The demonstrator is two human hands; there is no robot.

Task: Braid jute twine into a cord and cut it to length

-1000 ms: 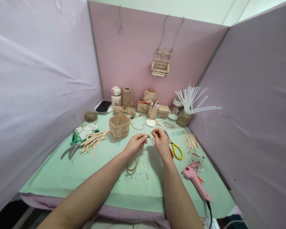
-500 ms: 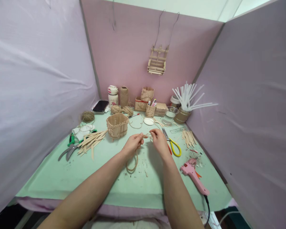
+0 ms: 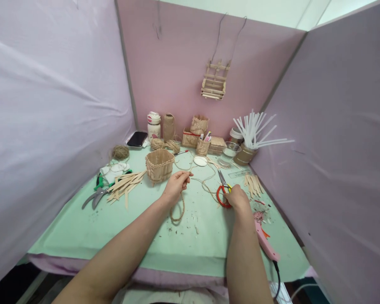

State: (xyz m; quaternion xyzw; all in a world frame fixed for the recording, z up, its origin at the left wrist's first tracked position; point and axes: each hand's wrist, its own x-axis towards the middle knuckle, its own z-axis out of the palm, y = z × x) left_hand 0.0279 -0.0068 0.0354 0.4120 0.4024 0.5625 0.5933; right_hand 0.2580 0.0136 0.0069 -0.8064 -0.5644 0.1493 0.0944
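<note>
My left hand (image 3: 176,186) is closed in a pinch on a length of twisted twine (image 3: 177,220), whose lower part hangs in a loop above the table. Loose twine strands (image 3: 204,185) run over the cloth to the right of that hand. My right hand (image 3: 239,197) has its fingers round the handles of the scissors (image 3: 222,179), which lie with their blades pointing away from me. One handle is red and the other yellow, the latter mostly covered by the hand. Left of centre stands a small woven basket (image 3: 160,169) with a braided rim.
Wood strips (image 3: 126,186) and pruning shears (image 3: 95,197) lie at left. A pink glue gun (image 3: 266,241) rests at right, partly behind my forearm, with short sticks (image 3: 253,185) beyond it. A water cup (image 3: 229,155) and a jar of white glue sticks (image 3: 250,134) stand behind.
My right hand has let go of the twine and moved right and toward me, onto the scissors' handles. The left hand keeps its pinch on the twine.
</note>
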